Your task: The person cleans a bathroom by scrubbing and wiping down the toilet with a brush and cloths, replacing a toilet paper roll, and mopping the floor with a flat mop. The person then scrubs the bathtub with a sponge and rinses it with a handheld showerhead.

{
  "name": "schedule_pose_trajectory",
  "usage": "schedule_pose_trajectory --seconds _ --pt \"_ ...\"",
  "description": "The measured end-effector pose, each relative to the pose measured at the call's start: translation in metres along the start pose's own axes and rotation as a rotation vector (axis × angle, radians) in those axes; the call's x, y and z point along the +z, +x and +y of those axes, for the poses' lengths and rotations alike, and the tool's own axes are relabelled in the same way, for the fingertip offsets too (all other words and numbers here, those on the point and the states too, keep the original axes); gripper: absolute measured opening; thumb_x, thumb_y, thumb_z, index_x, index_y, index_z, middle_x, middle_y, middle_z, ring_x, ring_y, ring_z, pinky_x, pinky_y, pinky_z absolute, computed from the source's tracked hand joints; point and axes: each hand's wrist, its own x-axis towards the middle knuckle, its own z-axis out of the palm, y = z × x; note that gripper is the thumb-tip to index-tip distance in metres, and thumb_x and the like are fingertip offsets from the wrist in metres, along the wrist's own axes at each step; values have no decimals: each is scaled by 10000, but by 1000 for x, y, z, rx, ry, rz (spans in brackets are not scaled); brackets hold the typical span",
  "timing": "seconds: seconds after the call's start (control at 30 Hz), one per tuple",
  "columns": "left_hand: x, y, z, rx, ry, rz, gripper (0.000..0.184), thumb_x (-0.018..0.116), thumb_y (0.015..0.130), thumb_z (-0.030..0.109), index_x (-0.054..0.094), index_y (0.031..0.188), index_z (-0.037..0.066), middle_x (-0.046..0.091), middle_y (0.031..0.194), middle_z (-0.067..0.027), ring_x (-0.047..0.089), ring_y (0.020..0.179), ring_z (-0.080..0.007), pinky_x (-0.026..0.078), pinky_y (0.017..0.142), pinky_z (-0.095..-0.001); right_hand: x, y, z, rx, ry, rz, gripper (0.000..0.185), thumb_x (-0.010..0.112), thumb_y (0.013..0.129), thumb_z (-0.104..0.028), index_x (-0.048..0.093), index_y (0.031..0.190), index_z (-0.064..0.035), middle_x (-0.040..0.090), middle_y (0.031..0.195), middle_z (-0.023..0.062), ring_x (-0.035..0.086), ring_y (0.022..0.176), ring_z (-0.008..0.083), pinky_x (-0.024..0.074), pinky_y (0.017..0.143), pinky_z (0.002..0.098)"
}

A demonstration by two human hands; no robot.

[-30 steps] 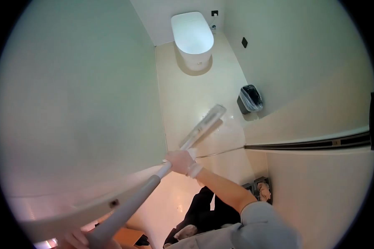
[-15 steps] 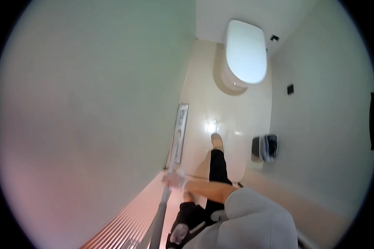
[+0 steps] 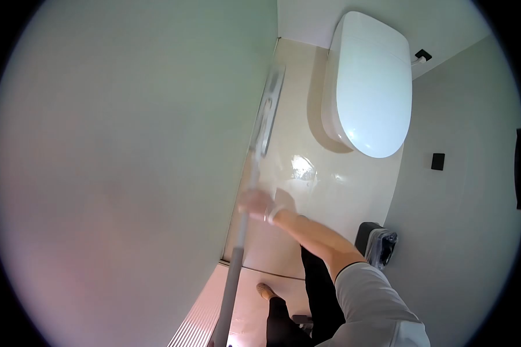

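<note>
My right hand [image 3: 256, 205], a little blurred, is closed around the pale shaft of a flat mop [image 3: 243, 228]. The mop's long narrow head [image 3: 270, 113] lies on the cream floor along the base of the left wall, left of the toilet. Below my hand, the shaft runs into a thick grey grip [image 3: 230, 289] that leaves the frame at the bottom. My left hand does not show.
A white toilet [image 3: 373, 87] with its lid down stands at the back right. By the right wall is a lined dark bin [image 3: 379, 246]. A thin threshold strip [image 3: 272, 273] crosses the floor near my feet. The large left wall [image 3: 127, 144] stands close beside the mop.
The mop head has slid farther up along the left wall, toward the back. My right hand moved forward with the shaft. My view has shifted closer to the toilet.
</note>
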Motion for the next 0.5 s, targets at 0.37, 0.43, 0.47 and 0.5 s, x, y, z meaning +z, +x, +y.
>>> schedule_pose_trajectory --seconds 0.37,0.43,0.47,0.5 --pt "175 21 49 448 -294 -263 494 252 1004 338 613 861 32 394 575 -21 488 645 -167 388 977 -477 -79 41 102 450 -106 247 233 585 711 -109 603 940 -150 622 926 65 588 877 301 489 732 406" --pt "142 20 75 520 -143 -201 436 256 996 309 416 649 97 262 529 12 386 528 -136 436 853 -441 -66 13 57 594 26 341 187 569 731 -113 602 912 -150 617 922 82 589 861 315 484 731 424" --pt "124 16 85 588 -97 -143 403 266 989 279 316 617 132 204 512 23 305 470 -113 443 804 -408 -47 -2 42 551 84 469 170 565 737 -109 603 901 -136 617 912 97 597 852 324 486 727 431" --pt "93 15 88 589 -122 -118 390 281 981 252 302 609 137 174 497 30 246 437 -89 443 770 -370 -44 -16 9 543 59 527 164 571 734 -108 603 894 -130 617 910 98 598 855 323 488 728 427"
